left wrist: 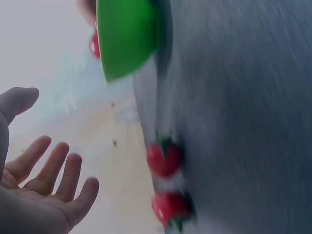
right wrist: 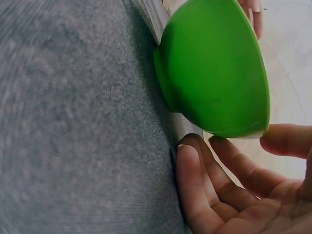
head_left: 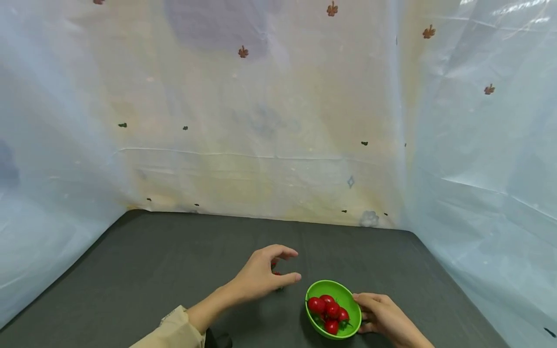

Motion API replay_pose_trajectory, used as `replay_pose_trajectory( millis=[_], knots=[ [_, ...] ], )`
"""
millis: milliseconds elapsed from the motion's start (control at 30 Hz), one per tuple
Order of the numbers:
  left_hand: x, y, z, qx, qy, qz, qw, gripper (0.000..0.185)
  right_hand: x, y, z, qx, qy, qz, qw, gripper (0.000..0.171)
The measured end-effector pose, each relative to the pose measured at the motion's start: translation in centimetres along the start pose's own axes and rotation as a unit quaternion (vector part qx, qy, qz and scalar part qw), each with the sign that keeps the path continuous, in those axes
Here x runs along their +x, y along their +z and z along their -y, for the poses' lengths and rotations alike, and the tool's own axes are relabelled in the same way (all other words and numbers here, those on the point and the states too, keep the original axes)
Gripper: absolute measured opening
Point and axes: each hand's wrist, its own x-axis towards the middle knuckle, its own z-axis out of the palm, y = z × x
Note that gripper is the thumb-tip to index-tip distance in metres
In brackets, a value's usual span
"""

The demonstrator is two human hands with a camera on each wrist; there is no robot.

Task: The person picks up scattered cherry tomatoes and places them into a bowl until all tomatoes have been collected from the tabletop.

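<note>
We see a dark grey cloth-covered surface (head_left: 174, 270) walled on three sides by pale translucent sheeting (head_left: 270, 121) dotted with small brown and dark marks. Near the front edge sits a green bowl (head_left: 344, 292) holding several red cherry tomatoes (head_left: 328, 309), some with green stems. The right hand (head_left: 383, 316) rests just right of the bowl, fingers loosely extended along its outer wall; in the right wrist view the bowl (right wrist: 214, 73) sits on the cloth with the fingers (right wrist: 204, 190) spread and relaxed beneath its rim, thumb near the edge, seeming to touch rather than clasp it. The left hand (head_left: 261, 275) hovers left of the bowl, low over the surface, thumb and forefinger curved apart in an open arc; a sliver of red shows between and under them in the head view. A beige sleeve (head_left: 174, 331) covers that forearm. The left wrist view, blurred, shows the left hand (left wrist: 39, 195) with fingers (left wrist: 63, 170) straight and spread, holding nothing, and two loose tomatoes (left wrist: 165, 180) lying on the cloth just beside each other, apart from the bowl (left wrist: 126, 34). We cannot tell whether the left hand touches either of them. A small dark object (head_left: 219, 340) lies at the bottom edge by the sleeve, too cropped to identify.
</note>
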Motion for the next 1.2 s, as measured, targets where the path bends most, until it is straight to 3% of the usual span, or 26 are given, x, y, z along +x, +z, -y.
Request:
replay_pose_trajectory(
  millis=[200,367,533,800,1200],
  knots=[
    [0.0,-2.5,2.2,0.014,-0.048,-0.027,0.9984,0.053,0.0,0.0,-0.1,-0.001,0.001,-0.002,1.0,0.049],
    [0.1,-3.4,3.4,0.018,-0.069,-0.003,0.9975,0.055,-0.1,-0.2,-0.2,0.001,-0.006,-0.001,1.0,0.049],
    [0.1,-3.7,4.0,0.037,-0.083,0.021,0.9957,0.048,0.0,-0.2,-0.3,0.002,-0.005,-0.001,1.0,0.049],
    [-0.1,-4.0,4.6,0.059,-0.121,0.019,0.9907,0.038,0.1,-0.2,-0.3,0.001,-0.009,0.007,1.0,0.049],
    [-0.6,-4.1,5.6,-0.004,-0.119,0.026,0.9925,0.046,0.1,-0.1,-0.3,-0.002,-0.004,0.004,1.0,0.052]
  ],
)
